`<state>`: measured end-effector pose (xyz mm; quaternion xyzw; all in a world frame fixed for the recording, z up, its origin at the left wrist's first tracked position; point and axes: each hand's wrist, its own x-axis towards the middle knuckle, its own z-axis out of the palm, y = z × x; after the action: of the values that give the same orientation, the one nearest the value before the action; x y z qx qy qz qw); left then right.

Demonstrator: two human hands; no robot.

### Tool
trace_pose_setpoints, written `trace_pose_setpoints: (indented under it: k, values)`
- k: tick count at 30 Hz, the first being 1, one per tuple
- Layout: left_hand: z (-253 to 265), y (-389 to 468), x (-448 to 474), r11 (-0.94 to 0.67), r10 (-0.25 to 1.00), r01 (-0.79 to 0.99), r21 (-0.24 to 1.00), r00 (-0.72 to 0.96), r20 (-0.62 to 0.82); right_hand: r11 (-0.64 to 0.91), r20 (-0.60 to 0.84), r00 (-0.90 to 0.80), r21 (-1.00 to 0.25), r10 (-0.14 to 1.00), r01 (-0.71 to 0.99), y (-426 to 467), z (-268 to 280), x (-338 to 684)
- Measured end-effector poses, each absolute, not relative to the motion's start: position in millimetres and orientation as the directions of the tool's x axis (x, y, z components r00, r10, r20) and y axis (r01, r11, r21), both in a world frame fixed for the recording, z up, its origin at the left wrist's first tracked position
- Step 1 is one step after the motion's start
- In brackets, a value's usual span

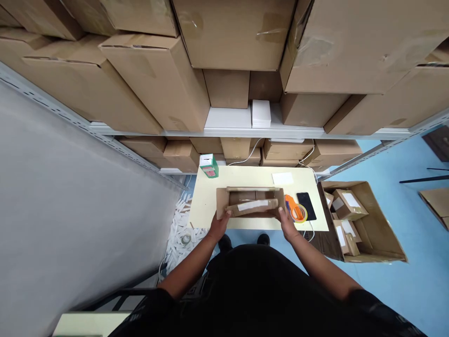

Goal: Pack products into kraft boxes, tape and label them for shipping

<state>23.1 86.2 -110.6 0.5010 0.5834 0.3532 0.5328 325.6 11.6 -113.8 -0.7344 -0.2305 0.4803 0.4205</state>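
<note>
A small open cardboard box (220,199) sits at the near edge of the pale yellow table (205,210). Its side flaps stand out to left and right, and the near flap, crossed by a strip of white label, bends over the opening. My left hand (219,225) is closed on the near left corner, thumb on top. At the near right corner my right hand (287,224) grips the same box; its fingers are partly hidden underneath. Just right of that hand lie an orange tape dispenser (293,207) with a roll of yellowish tape and a black phone (306,206).
A green and white carton (209,166) and a white card (282,178) lie toward the table's back. Shelves of cardboard boxes (234,42) overhang it. At right stands a large open carton (380,220) holding several small labelled boxes. White paper strips (177,234) cover the floor at left.
</note>
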Motion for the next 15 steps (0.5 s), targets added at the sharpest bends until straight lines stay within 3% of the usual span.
trace_pose_setpoints:
  k: [3,7,12,15]
  values:
    - [-122.7,79.9,29.8,0.439,0.897,0.013,0.898,-0.056,-0.437,-0.442,-0.508,0.458,-0.861,0.729,-0.252,-0.8,-127.2,316.4]
    - [-123.8,91.2,36.9,0.616,0.761,-0.140,0.775,-0.149,-0.632,-0.466,-0.567,0.479,-0.824,0.670,-0.323,0.7,-131.0,313.2]
    - [-114.6,115.5,43.0,0.688,0.697,-0.175,0.705,-0.111,-0.708,-0.525,-0.656,0.529,-0.752,0.538,-0.398,17.3,-126.4,311.8]
    - [-112.9,119.2,50.8,0.685,0.695,-0.193,0.703,-0.120,-0.709,-0.571,-0.662,0.534,-0.740,0.526,-0.355,26.5,-127.4,308.3]
